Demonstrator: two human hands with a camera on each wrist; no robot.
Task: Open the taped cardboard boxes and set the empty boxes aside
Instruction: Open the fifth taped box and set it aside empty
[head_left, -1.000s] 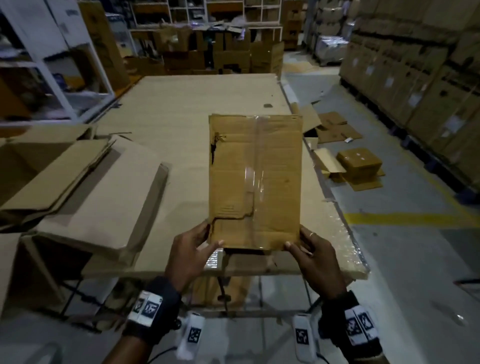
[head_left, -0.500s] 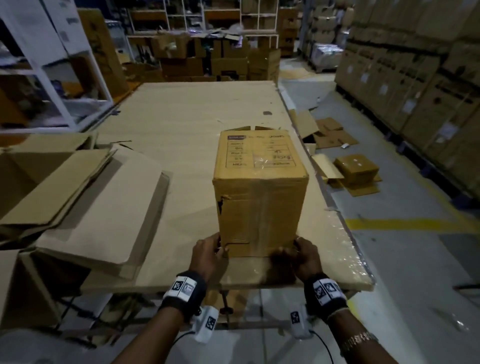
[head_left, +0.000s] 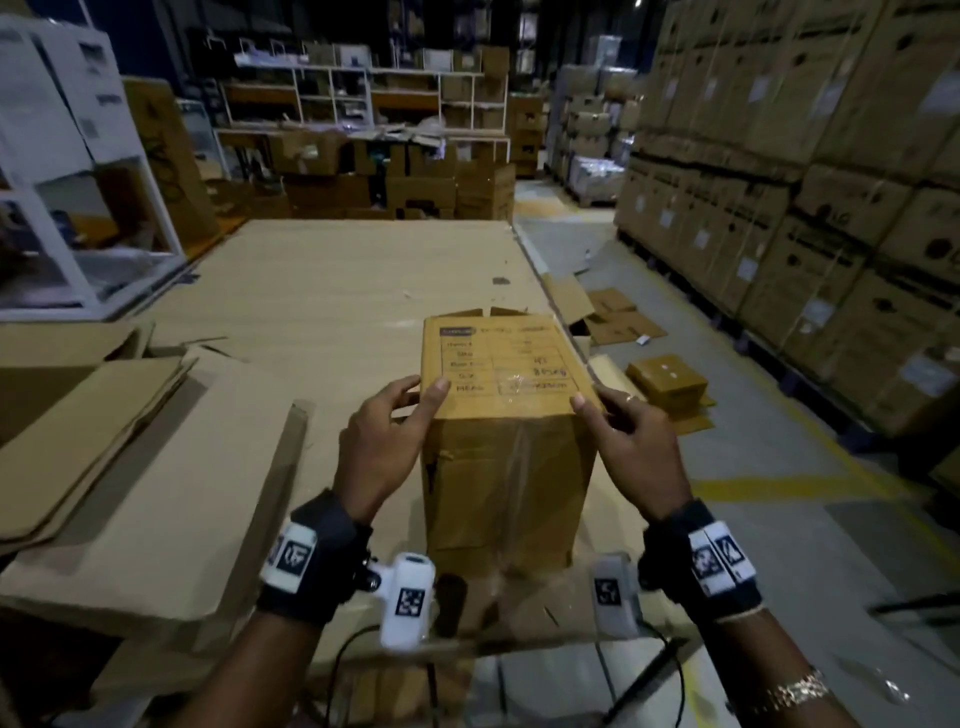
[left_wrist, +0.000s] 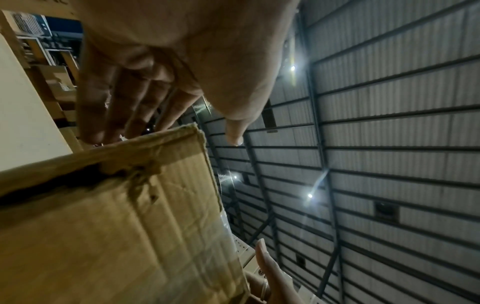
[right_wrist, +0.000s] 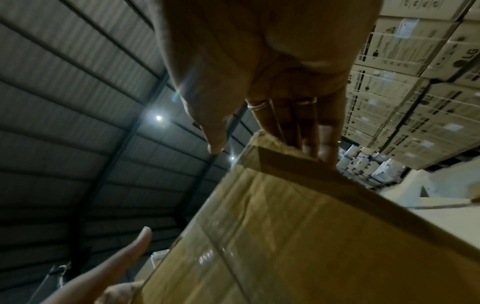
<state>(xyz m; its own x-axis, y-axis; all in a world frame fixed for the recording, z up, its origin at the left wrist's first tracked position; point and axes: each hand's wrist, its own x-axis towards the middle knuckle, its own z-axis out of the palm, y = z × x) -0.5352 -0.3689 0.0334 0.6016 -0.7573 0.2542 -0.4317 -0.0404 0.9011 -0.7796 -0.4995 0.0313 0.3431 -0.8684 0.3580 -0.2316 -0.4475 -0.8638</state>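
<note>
A tall brown cardboard box (head_left: 509, 467) stands upright near the table's front edge. Clear tape runs down its front, and a printed label grid covers its top face. My left hand (head_left: 423, 395) is at the top left corner, fingers fairly straight against the left side and thumb hovering over the top edge. My right hand (head_left: 602, 410) mirrors it at the top right corner. In the left wrist view the box (left_wrist: 103, 226) has a torn corner below my left hand (left_wrist: 168, 121). The right wrist view shows my right hand (right_wrist: 262, 127) with its fingers (right_wrist: 322, 148) on the taped edge of the box (right_wrist: 285, 236).
Flattened cardboard (head_left: 130, 441) is stacked on the left of the cardboard-covered table (head_left: 322, 301). A small box and loose sheets (head_left: 667, 379) lie on the floor to the right. Stacked cartons (head_left: 831, 208) line the right wall, and white shelving (head_left: 78, 182) stands at the left.
The box, first held up with its taped face toward me, was set upright on the table. Both hands then slid from its base up to its top corners.
</note>
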